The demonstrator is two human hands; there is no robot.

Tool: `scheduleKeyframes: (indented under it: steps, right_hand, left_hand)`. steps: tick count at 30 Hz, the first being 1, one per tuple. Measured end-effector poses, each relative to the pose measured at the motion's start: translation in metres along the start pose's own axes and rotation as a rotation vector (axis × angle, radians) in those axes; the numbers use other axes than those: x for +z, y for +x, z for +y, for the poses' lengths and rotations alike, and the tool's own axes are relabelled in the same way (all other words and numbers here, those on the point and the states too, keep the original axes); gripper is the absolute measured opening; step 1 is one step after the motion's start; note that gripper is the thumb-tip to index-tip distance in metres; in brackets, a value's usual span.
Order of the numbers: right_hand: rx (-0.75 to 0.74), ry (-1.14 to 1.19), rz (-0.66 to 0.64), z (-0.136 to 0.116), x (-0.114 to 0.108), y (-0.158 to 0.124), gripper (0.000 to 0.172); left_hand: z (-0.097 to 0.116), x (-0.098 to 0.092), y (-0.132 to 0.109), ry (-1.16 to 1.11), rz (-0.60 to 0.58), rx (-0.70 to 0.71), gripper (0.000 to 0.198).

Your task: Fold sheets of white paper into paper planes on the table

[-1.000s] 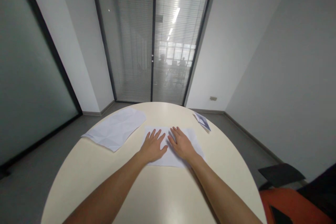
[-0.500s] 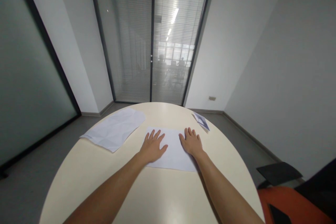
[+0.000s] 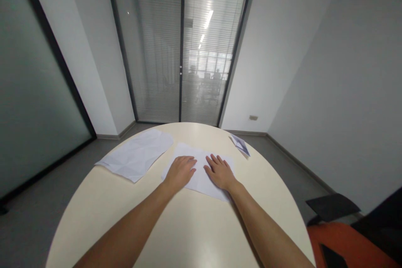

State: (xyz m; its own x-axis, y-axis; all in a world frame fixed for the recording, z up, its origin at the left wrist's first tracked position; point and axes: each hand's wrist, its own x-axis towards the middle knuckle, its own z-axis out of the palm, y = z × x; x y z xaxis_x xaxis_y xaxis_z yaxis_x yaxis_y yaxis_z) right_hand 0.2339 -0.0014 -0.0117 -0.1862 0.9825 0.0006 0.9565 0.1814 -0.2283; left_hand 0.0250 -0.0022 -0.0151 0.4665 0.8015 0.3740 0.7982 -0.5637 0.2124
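Observation:
A white sheet of paper (image 3: 201, 182) lies flat and slightly turned on the round cream table (image 3: 188, 230). Resting on its left part is my left hand (image 3: 180, 171), palm down, with the fingers stretched toward the right. On the sheet's right part my right hand (image 3: 221, 172) lies flat with its fingers spread. Neither hand grips the paper, and both cover part of it. The fingertips of the two hands are a short way apart, with bare paper between them.
A larger creased white sheet (image 3: 138, 155) lies at the table's left edge. Near the far right edge sits a small folded paper (image 3: 240, 145) with a dark printed patch. An orange chair (image 3: 342, 238) with black armrests stands at the right. Glass doors (image 3: 180, 50) are beyond the table.
The sheet under my hands has turned clockwise. My left hand's fingers have swung to the right and drawn closer together, and my right hand has shifted a little to the left.

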Motion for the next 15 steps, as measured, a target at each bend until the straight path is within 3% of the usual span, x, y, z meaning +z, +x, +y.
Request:
scheduleKeyframes:
  steps: [3,6,11,15]
  right_hand:
    - [0.100,-0.044,0.061,0.002,0.002,0.002,0.063]
    - [0.133,-0.077,0.122,0.000,-0.002,0.001,0.062]
    - [0.141,-0.113,0.162,-0.001,-0.015,-0.006,0.049]
    - [0.113,-0.103,0.144,0.008,-0.023,-0.007,0.043]
  left_hand:
    - [0.007,0.001,-0.004,-0.053,-0.033,0.041,0.044]
    - [0.007,0.006,-0.006,-0.046,-0.082,-0.006,0.052]
    - [-0.005,0.002,0.000,-0.037,-0.001,-0.094,0.033]
    - [-0.007,-0.005,0.000,-0.128,0.004,-0.043,0.029]
